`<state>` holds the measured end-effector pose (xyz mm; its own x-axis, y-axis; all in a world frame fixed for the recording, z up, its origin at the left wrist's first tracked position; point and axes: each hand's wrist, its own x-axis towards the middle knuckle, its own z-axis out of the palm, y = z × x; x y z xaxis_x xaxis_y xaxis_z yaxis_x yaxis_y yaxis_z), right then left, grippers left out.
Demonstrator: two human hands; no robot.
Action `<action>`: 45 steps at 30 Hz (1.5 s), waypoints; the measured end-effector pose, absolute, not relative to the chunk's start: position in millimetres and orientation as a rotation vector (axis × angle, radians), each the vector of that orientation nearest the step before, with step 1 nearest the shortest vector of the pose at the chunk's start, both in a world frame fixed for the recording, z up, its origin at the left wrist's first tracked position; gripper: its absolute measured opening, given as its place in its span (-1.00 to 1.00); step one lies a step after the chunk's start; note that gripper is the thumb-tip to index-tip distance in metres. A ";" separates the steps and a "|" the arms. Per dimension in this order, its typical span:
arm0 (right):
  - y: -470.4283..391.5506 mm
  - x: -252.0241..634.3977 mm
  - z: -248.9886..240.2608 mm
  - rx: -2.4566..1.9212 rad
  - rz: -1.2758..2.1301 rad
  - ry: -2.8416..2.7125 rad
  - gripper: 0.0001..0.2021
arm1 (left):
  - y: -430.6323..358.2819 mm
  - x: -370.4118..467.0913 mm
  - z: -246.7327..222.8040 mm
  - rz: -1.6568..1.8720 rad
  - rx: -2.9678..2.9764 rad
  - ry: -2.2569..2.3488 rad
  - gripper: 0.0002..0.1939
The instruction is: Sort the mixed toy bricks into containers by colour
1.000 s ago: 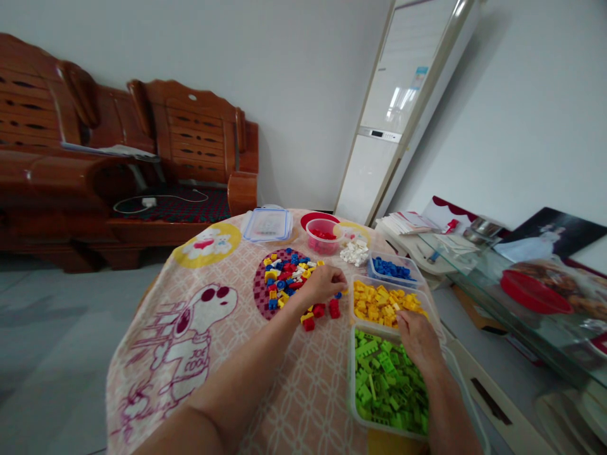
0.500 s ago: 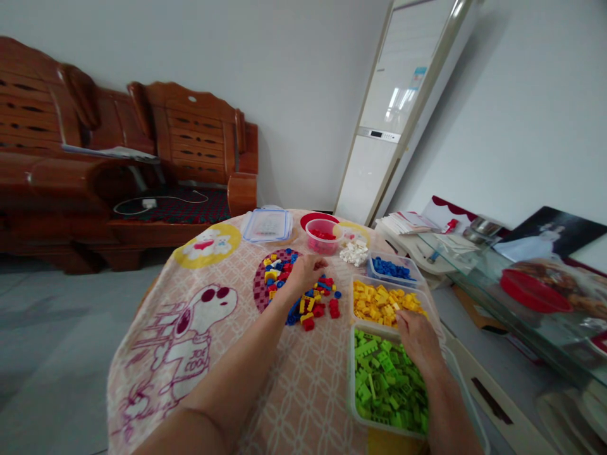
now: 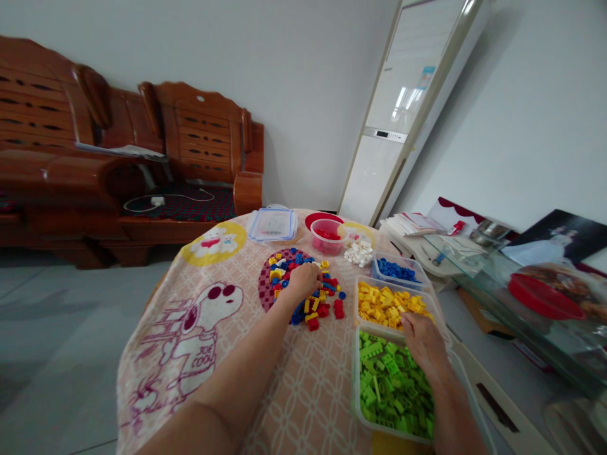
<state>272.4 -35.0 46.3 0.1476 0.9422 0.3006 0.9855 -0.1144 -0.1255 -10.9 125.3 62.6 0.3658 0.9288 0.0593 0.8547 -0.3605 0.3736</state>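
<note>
My left hand reaches into a loose pile of toy building bricks in red, blue, yellow and white. Its fingers curl down among the pieces, and whatever they grip is hidden. Over the near right edge of a clear box of yellow bricks is my right hand, its thumb and fingers pinched together. I cannot make out anything between them. The right forearm crosses the side of a larger box of green bricks.
Beyond the yellow box stands a box of blue bricks, beside a heap of white bricks. A round tub of red bricks and a blue-rimmed lid lie farther back. A glass shelf borders the table's right side.
My left hand has lowered, its fingers now down in the mixed bricks. My right hand stays by the yellow box, its fingers slightly more closed. The whole view has shifted a little.
</note>
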 end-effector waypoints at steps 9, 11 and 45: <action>-34.9 272.4 45.1 -2.158 -0.214 -1.848 -0.64 | 128.6 -13.5 68.8 0.525 2.277 1.466 -0.88; -35.3 272.0 46.5 -2.167 -0.215 -1.857 -0.63 | 128.3 -10.3 71.3 0.642 2.229 1.376 -0.87; -35.1 273.7 43.6 -2.144 -0.196 -1.865 -0.62 | 121.2 5.9 70.9 0.981 2.177 1.195 -0.76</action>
